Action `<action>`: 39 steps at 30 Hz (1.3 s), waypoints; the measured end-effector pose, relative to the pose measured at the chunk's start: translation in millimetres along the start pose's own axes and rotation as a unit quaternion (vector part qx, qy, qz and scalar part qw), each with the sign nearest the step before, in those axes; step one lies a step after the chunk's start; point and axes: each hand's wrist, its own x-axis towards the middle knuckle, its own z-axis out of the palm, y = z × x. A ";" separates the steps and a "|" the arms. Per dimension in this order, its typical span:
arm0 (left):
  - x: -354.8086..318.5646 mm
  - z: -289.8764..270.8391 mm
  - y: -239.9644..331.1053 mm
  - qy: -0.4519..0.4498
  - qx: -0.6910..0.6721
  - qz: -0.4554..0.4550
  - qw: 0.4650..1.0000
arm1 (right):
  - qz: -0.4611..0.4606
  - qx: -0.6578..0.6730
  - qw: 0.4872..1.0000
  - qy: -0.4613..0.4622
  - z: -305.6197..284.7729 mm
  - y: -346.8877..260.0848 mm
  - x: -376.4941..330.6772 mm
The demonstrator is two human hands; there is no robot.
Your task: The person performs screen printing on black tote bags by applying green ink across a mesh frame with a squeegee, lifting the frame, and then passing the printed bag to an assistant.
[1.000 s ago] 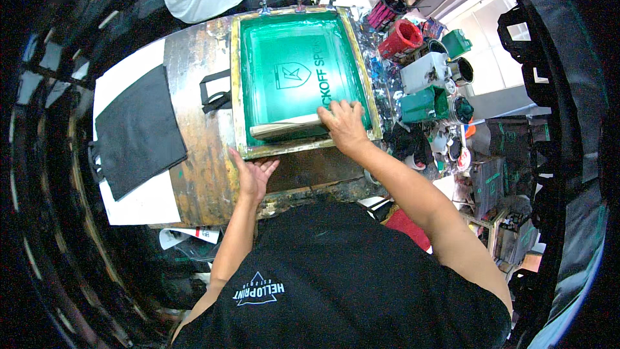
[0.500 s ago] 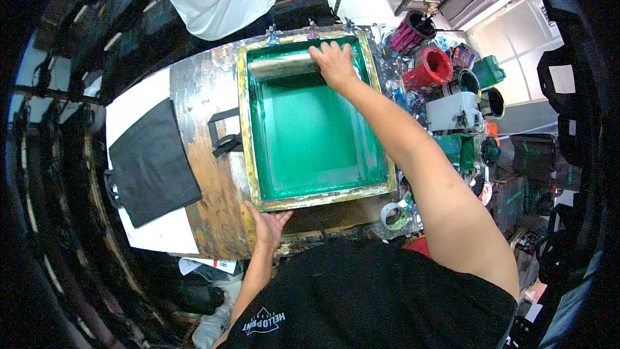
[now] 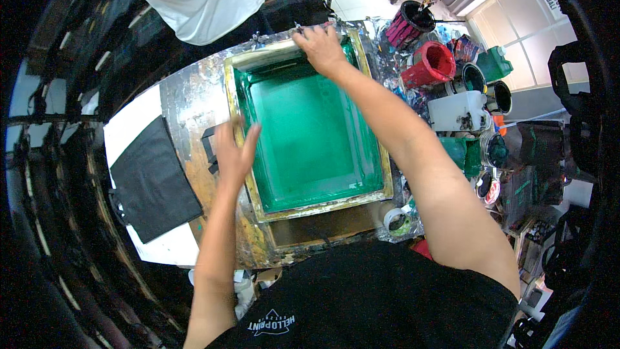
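Observation:
A screen printing frame (image 3: 257, 201) with green mesh and smeared green ink lies on the worktable. Along its far edge leans a pale, long-bladed squeegee (image 3: 270, 57). My right hand (image 3: 321, 50) grips the squeegee's top, fingers curled over it near the far clamps. Beside the frame's left edge my left hand (image 3: 234, 150) is raised, empty, slightly blurred, its thumb spread away from the fingers. A black strap (image 3: 208, 145) shows behind my left hand and runs toward the frame. What lies under the frame is hidden.
A black fabric bag (image 3: 154, 178) lies on white sheets at the left. Ink containers, including a red tub (image 3: 431, 66) and a white jug (image 3: 458, 112), crowd the right side. A tape roll (image 3: 396, 222) sits near the front right corner. A white printed shirt (image 3: 194, 0) hangs beyond the table.
My left hand has left the frame's near left corner and moved up along its left side. My right hand has carried the squeegee farther back, against the far edge.

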 end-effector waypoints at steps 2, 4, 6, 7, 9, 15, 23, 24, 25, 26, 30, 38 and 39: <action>84.9 25.0 5.6 0.035 0.118 0.143 0.982 | 0.021 -0.003 0.999 -0.030 13.1 -9.1 -9.5; 132.0 58.0 -4.5 0.065 0.188 0.193 0.961 | 0.014 0.000 1.000 -0.009 11.9 -13.4 -13.3; 153.1 80.1 -20.8 -0.081 0.250 0.121 0.957 | -0.004 0.019 1.000 -0.021 5.7 -9.0 -10.5; 155.6 89.0 -24.5 -0.040 0.256 0.123 0.958 | -0.010 0.008 1.000 -0.014 4.5 -9.6 -13.1; 151.9 97.0 -28.5 -0.016 0.288 0.142 0.947 | -0.015 -0.011 1.000 -0.001 0.0 -9.8 -20.1; 71.3 76.4 -20.7 -0.033 0.283 0.130 0.950 | -0.018 -0.001 0.997 -0.076 -38.5 -51.7 -74.9; -73.3 50.5 15.2 -0.028 0.244 0.136 0.960 | -0.018 0.002 0.995 -0.095 -106.8 -111.1 -195.6; -89.9 45.1 22.3 -0.040 0.241 0.129 0.961 | -0.014 0.003 0.994 -0.112 -118.7 -119.5 -209.6; -105.4 40.2 26.7 -0.065 0.234 0.120 0.963 | -0.010 0.004 0.992 -0.128 -128.5 -127.9 -224.1; -120.6 36.5 32.3 -0.060 0.225 0.126 0.964 | -0.010 0.008 0.992 -0.127 -139.0 -135.2 -239.5; -178.0 23.1 49.2 -0.076 0.199 0.136 0.968 | -0.002 0.013 0.990 -0.142 -172.7 -158.9 -292.2; -190.0 -5.3 28.0 0.021 0.075 0.191 0.978 | 0.009 0.053 0.986 -0.157 -185.7 -160.9 -278.8; -206.4 -8.5 13.3 0.010 0.079 0.146 0.986 | 0.015 0.050 0.988 -0.144 -181.6 -164.6 -291.1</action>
